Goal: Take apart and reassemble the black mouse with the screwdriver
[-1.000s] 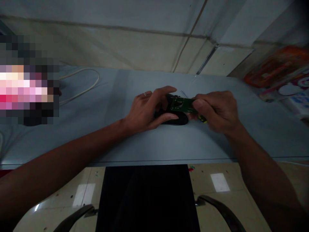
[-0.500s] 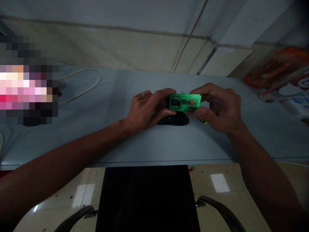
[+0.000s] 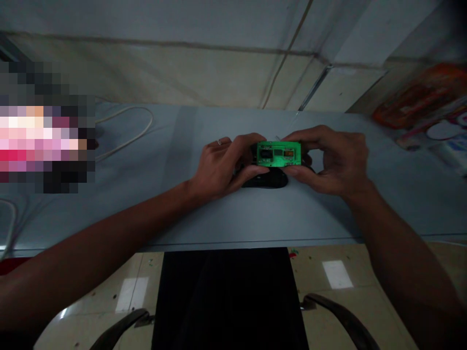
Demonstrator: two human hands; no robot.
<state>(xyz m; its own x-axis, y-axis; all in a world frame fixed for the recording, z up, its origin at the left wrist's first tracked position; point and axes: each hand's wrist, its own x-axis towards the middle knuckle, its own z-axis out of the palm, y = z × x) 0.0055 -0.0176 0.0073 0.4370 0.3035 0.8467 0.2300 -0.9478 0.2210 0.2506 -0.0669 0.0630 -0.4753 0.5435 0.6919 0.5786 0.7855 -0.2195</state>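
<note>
A green circuit board [image 3: 278, 153] with dark and orange-brown parts is held up above the table between both hands. My left hand [image 3: 228, 165] is closed on its left end, thumb below and fingers above, with a ring on one finger. At the right end, my right hand [image 3: 337, 158] pinches the board between thumb and forefinger. Behind and below it lies a black object shaped like a computer mouse [image 3: 268, 180], partly covered by my left thumb and the board.
The grey table [image 3: 237, 218] runs along a tiled wall [image 3: 164, 73]. A pale cable [image 3: 146, 126] loops at the left, by a blurred-out area. An orange package [image 3: 419, 97] and other items stand at the right. Chair armrests [image 3: 120, 328] show below.
The board has levelled and faces me more squarely. My right thumb has shifted left onto its lower edge. A yellow-and-black bit beneath my right hand is now out of sight.
</note>
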